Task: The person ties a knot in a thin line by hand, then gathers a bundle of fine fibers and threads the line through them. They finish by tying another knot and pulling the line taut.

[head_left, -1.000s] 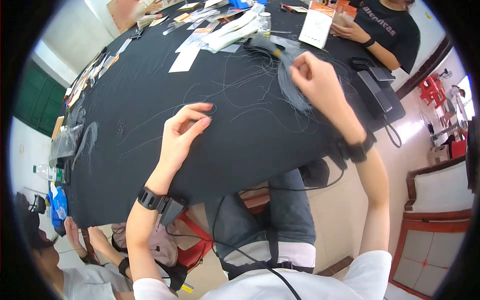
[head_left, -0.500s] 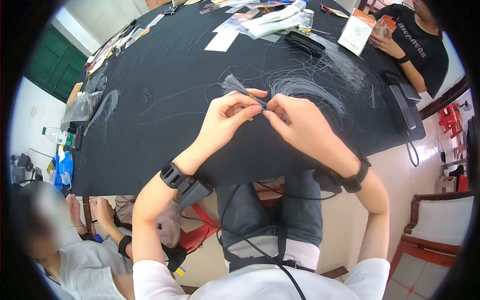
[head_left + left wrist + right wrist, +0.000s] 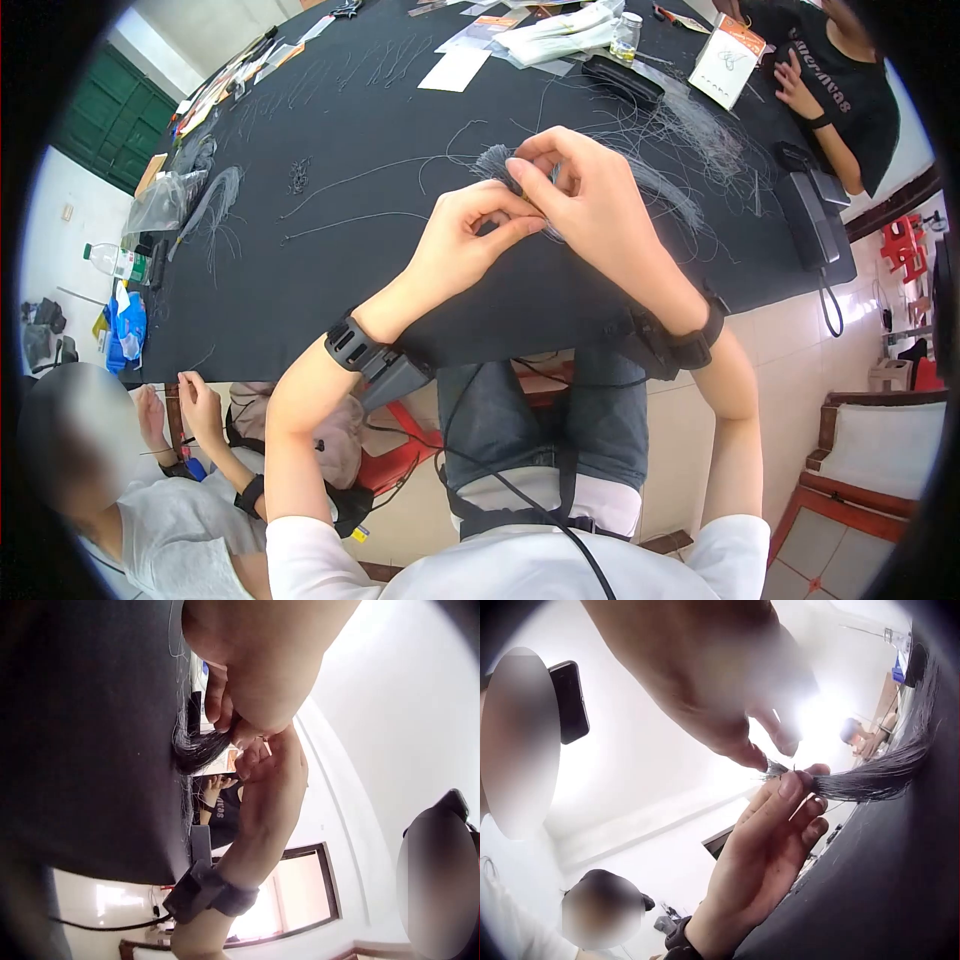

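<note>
A bundle of thin grey line [image 3: 493,160] is held between both hands above the black table. My left hand [image 3: 465,235] pinches it around its middle with thumb and fingertips. My right hand [image 3: 605,195] is at the short cut end, thumb and fingers curled in against the tuft. In the right wrist view, the left hand [image 3: 761,847] grips just below that tuft, and the long tail of the bundle [image 3: 877,776] sweeps down towards the table. The left wrist view shows the tail [image 3: 199,754] hanging beside the right hand [image 3: 270,787]. Fingers hide the bundle's gripped part.
Loose grey strands [image 3: 700,130] spread over the black table [image 3: 340,250]. At the back lie a dark case [image 3: 625,80], a small jar [image 3: 626,35] and a white card [image 3: 455,70]. A black device [image 3: 815,220] is at the right edge. People sit at left and far right.
My right hand first reached to the strands on the right, then brought its fingers to the left hand at the bundle. Now it has risen over the bundle to the cut end.
</note>
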Available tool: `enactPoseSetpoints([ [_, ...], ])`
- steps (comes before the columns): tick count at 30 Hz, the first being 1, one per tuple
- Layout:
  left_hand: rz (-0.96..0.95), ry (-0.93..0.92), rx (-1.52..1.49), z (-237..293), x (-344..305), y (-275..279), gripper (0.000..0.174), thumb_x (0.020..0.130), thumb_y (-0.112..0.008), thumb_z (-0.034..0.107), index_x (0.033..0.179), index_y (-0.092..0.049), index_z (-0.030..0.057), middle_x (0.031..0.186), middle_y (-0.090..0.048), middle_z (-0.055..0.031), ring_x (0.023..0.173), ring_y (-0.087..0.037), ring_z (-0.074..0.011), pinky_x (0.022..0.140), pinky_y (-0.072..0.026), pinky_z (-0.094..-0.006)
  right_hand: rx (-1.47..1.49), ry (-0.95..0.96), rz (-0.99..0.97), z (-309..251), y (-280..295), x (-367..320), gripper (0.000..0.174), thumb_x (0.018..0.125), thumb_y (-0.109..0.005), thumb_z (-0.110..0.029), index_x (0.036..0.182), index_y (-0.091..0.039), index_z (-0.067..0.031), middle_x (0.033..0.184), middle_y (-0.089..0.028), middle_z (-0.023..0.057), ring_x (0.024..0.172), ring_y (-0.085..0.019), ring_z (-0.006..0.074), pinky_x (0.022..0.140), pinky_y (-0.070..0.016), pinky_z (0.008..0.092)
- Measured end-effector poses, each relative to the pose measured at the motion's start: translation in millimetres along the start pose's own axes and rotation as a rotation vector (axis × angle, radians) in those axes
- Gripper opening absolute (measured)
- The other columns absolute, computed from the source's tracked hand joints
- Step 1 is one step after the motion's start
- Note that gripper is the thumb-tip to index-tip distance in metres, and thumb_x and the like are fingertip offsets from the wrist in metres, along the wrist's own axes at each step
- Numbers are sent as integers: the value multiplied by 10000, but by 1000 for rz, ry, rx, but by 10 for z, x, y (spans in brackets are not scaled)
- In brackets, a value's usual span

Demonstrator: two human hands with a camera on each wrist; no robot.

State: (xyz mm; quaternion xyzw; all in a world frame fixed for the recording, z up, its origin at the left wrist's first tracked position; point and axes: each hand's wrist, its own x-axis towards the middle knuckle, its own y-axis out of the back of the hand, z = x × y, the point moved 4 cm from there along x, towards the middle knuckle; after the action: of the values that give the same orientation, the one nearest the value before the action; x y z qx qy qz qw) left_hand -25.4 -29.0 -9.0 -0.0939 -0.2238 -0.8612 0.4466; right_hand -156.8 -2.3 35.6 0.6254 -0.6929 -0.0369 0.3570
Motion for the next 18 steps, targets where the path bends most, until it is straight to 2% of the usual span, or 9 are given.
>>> enactPoseSetpoints([
  [9,-14,0,-21,-31,0,-9,85,777,-649,30,850,-643,-13,825,-628,-57,669,-577,-75,617,-459,-216,171,31,46,64,-3,26,103,827,-571,-81,829,-581,21,647,-586,90,540,-561,130,513,-441,250],
  [12,-60,22,-52,-74,2,-31,85,791,-646,49,860,-646,-1,851,-617,-47,703,-553,-69,641,-446,-212,165,51,134,-15,138,91,92,834,-563,-73,816,-568,16,645,-583,77,549,-559,111,511,-434,241],
  [13,-84,36,-63,-79,2,-38,87,799,-645,58,866,-646,4,862,-612,-42,723,-544,-68,654,-440,-211,187,135,197,-30,204,137,74,835,-556,-63,810,-566,7,642,-582,63,537,-542,108,498,-419,238],
  [14,-102,37,-43,-76,1,-40,82,798,-645,57,863,-648,8,865,-614,-42,710,-538,-65,647,-435,-207,153,187,222,-18,295,202,121,885,-522,-120,842,-557,-11,718,-579,25,598,-520,66,558,-429,210],
  [16,-140,40,-3,-66,-4,-48,73,795,-645,55,857,-652,16,870,-618,-41,683,-526,-58,632,-426,-200,49,342,295,-50,592,416,137,890,-509,-137,879,-574,-17,734,-593,34,629,-546,99,564,-441,225],
  [18,-172,44,20,-62,-4,-57,65,793,-644,56,843,-654,16,865,-621,-42,659,-514,-56,618,-417,-197,456,141,294,-153,917,532,220,891,-532,-262,942,-528,-49,1006,-592,110,874,-597,184,761,-503,275],
])
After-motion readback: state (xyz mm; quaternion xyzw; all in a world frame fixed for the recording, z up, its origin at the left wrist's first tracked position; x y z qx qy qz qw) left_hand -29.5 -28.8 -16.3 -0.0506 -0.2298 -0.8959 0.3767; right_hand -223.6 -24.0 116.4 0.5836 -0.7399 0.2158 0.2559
